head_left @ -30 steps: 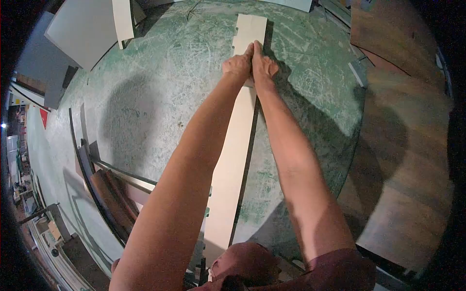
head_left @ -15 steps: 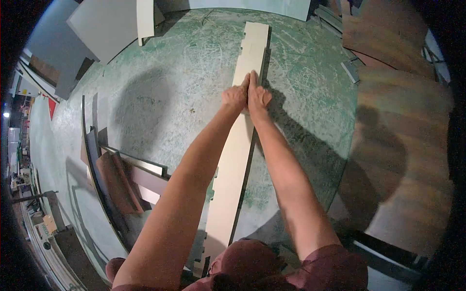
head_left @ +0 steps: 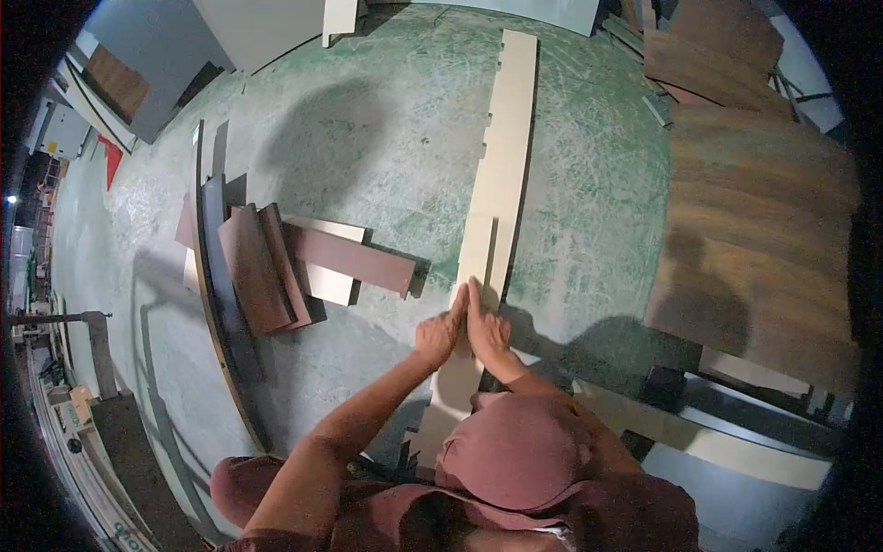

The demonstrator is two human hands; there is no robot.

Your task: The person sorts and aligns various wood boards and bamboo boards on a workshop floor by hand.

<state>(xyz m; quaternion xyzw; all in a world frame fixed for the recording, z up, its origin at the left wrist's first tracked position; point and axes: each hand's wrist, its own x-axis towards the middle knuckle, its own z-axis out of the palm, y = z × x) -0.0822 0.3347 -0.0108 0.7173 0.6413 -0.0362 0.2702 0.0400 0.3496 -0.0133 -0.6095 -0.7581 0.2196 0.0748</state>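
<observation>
A long cream panel (head_left: 511,101) with notches along its left edge lies on the green floor, running from my body out to the far side. On top of it rests a shorter cream strip (head_left: 477,241). My left hand (head_left: 439,333) and my right hand (head_left: 489,329) are side by side on this strip, near its visible part. Their index fingers stretch forward and meet at the tips, while the other fingers look curled down against the strip's sides. The undersides of both hands are hidden, as is the strip's near end.
Brown and cream offcuts (head_left: 354,258) lie to the left beside a long dark curved strip (head_left: 210,304). Wood-grain boards (head_left: 754,221) cover the right side. Grey sheets (head_left: 267,28) stand at the back. A metal rail (head_left: 78,488) runs along the lower left.
Both hands have come back along the long panel toward my body, and the short strip has moved with them. My arms are now bent, and the view has shifted.
</observation>
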